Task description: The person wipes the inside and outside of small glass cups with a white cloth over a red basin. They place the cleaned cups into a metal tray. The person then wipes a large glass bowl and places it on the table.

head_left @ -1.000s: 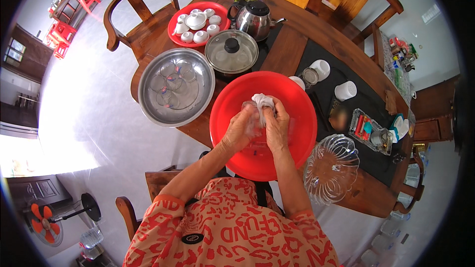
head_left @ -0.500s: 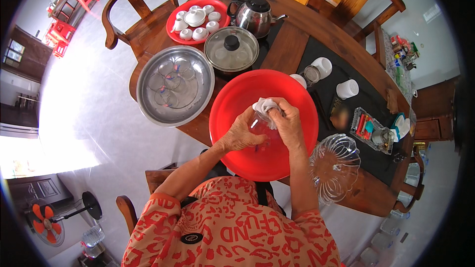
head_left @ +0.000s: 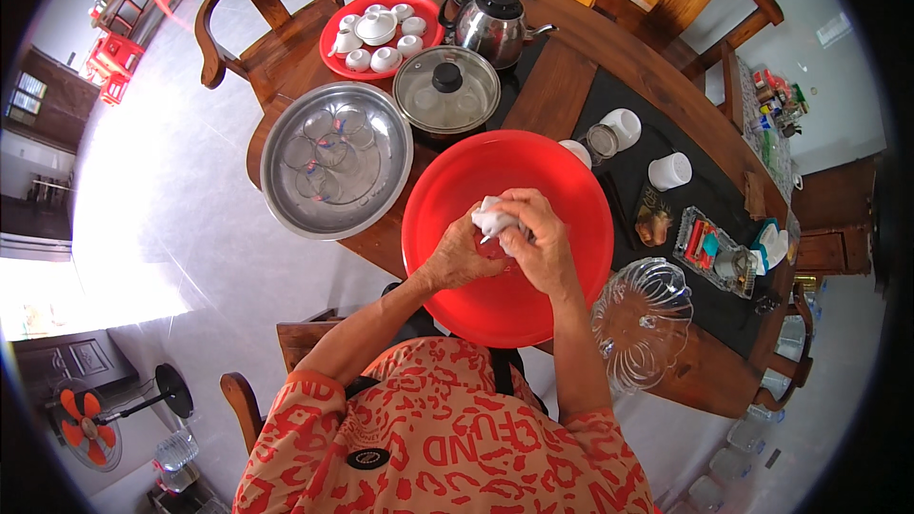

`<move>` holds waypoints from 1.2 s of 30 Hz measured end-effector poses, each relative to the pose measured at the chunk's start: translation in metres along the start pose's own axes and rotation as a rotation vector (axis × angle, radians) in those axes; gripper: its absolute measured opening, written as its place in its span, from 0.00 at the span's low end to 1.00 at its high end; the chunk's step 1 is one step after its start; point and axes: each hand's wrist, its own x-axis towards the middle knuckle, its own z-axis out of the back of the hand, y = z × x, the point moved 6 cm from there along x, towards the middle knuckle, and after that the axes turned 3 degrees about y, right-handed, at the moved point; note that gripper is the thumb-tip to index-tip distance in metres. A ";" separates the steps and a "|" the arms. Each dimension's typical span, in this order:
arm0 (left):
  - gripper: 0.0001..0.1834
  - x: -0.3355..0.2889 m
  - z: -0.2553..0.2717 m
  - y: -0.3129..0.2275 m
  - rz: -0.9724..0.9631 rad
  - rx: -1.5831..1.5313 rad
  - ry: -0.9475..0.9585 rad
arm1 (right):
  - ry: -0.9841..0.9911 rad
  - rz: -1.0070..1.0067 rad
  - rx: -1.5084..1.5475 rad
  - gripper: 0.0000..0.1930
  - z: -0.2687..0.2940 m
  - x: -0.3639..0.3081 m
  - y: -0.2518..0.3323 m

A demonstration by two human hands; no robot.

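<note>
A steel kettle [head_left: 486, 36] stands beside a red tray [head_left: 332, 27] of white teaware [head_left: 377, 29].

Passage over the round red plastic basin [head_left: 528, 160] is open at its far side but obstructed centrally by left hand [head_left: 465, 255] and right hand [head_left: 539, 240].

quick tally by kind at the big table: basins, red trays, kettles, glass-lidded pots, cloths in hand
Basins: 2 (red basin, metal basin)
Red tray: 1
Kettle: 1
Glass-lidded pot: 1
White cloth: 1
Total: 6
</note>
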 end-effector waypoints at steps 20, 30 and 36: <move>0.18 0.011 0.007 0.065 0.231 -1.053 -0.282 | -0.104 -0.090 -0.128 0.16 -0.002 -0.024 -0.004; 0.26 0.013 -0.007 0.034 0.060 -1.093 -0.128 | -0.158 -0.013 0.068 0.18 -0.011 -0.004 -0.007; 0.30 0.008 -0.014 0.040 0.210 -1.076 -0.078 | -0.203 -0.168 0.230 0.15 0.000 0.006 -0.031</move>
